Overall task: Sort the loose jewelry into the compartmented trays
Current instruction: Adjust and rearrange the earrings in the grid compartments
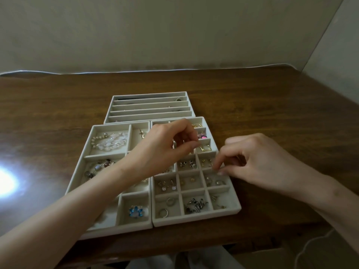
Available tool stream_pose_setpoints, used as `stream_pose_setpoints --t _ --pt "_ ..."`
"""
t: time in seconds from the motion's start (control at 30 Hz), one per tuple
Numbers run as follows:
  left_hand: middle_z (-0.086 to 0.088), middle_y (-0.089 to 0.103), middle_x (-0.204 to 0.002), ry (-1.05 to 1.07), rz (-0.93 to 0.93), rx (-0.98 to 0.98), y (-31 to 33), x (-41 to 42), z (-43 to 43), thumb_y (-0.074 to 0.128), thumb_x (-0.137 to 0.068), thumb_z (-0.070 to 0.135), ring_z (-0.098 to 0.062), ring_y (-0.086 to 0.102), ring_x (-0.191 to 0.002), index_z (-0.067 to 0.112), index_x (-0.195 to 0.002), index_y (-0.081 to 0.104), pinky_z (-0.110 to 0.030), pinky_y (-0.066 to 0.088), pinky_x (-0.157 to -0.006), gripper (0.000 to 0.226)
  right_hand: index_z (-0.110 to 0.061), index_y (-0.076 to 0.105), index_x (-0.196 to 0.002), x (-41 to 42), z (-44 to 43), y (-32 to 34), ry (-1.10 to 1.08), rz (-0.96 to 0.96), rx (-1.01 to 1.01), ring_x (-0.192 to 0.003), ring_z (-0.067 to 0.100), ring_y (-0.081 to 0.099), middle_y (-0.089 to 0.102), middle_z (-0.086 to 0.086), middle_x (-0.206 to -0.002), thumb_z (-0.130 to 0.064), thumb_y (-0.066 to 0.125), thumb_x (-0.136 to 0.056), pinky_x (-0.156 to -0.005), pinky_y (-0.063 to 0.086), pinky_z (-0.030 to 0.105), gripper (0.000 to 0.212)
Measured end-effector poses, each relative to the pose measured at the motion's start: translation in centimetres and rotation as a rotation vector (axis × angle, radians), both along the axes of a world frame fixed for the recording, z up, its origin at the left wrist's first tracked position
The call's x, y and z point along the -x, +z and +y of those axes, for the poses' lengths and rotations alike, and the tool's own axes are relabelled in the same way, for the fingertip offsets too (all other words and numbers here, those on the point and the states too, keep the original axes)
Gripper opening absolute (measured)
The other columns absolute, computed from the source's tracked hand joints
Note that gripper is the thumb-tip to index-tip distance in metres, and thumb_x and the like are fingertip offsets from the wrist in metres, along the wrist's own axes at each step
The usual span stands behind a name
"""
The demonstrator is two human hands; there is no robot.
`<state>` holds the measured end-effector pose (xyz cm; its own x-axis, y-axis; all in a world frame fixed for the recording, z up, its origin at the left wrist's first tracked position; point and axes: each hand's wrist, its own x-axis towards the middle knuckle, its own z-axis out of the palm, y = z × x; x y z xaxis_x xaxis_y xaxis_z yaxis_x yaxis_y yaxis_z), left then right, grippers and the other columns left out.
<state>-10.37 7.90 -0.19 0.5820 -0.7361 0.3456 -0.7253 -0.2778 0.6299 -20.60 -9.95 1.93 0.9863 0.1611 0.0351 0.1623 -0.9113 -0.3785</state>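
Note:
Three pale velvet trays lie on the wooden table. The small-grid tray [236,207] holds earrings and rings, with a silver snake piece [196,205] at the front. The large-compartment tray [85,152] holds bead bracelets [109,141] and a blue flower piece [136,211]. My left hand [165,148] hovers over the grid tray's far cells, fingers curled, thumb pressed to the forefinger on a small gold-glinting piece. My right hand [258,162] is at the grid tray's right edge. Its thumb and forefinger tips meet over a right-column cell; anything between them is too small to see.
A long-slot tray [149,113] sits behind the other two, a few small pieces at its right end. A bright light glare [7,183] marks the table at the left. The wall runs close behind the table; the table's front edge is near my lap.

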Motion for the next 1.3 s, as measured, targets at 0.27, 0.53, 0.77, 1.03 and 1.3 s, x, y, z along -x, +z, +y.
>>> stream_pose_setpoints --t 0.27,0.53,0.77,1.03,1.3 --pt "0.015 0.059 -0.075 -0.005 -0.004 -0.022 -0.1 0.0 -0.1 0.064 -0.086 0.013 0.005 0.054 -0.066 0.018 -0.086 0.060 -0.007 0.038 -0.058 0.006 -0.034 0.068 -0.096 0.2 1.5 -0.7 0.051 -0.007 0.121 -0.073 -0.001 0.048 0.052 -0.017 -0.082 -0.035 0.066 -0.085 -0.065 0.033 0.011 0.012" --pt "0.011 0.061 -0.075 -0.010 0.002 -0.039 -0.3 -0.1 -0.1 0.064 -0.086 0.013 0.004 0.053 -0.066 0.015 -0.086 0.062 -0.007 0.038 -0.059 0.003 -0.036 0.064 -0.086 0.0 1.5 0.7 0.003 0.017 0.149 -0.065 -0.002 0.044 0.043 -0.017 -0.069 -0.033 0.068 -0.083 -0.059 0.028 0.012 0.006" --pt "0.009 0.062 -0.074 -0.010 0.026 -0.052 -0.4 -0.1 -0.2 0.065 -0.086 0.015 0.003 0.053 -0.065 0.018 -0.084 0.061 -0.007 0.036 -0.058 0.006 -0.034 0.067 -0.098 -0.4 1.6 1.4 0.011 0.139 0.313 -0.083 -0.003 0.046 0.052 -0.020 -0.087 -0.038 0.066 -0.085 -0.077 0.040 0.019 0.014" --pt "0.008 0.063 -0.074 -0.014 0.021 -0.046 -0.6 -0.2 -0.2 0.065 -0.086 0.014 0.001 0.053 -0.064 0.013 -0.086 0.063 -0.007 0.036 -0.058 0.002 -0.025 0.063 -0.106 -0.3 2.9 0.2 -0.008 -0.001 0.438 -0.094 0.012 0.059 0.063 -0.006 -0.104 -0.029 0.055 -0.094 -0.075 0.041 0.024 0.015" --pt "0.008 0.063 -0.075 -0.018 0.035 -0.039 -0.6 -0.1 0.0 0.065 -0.086 0.016 0.001 0.054 -0.065 0.018 -0.084 0.062 -0.006 0.036 -0.058 0.004 -0.030 0.065 -0.106 0.2 2.4 -0.2 0.007 -0.079 0.332 -0.092 0.003 0.057 0.064 -0.012 -0.102 -0.032 0.054 -0.093 -0.080 0.044 0.020 0.017"
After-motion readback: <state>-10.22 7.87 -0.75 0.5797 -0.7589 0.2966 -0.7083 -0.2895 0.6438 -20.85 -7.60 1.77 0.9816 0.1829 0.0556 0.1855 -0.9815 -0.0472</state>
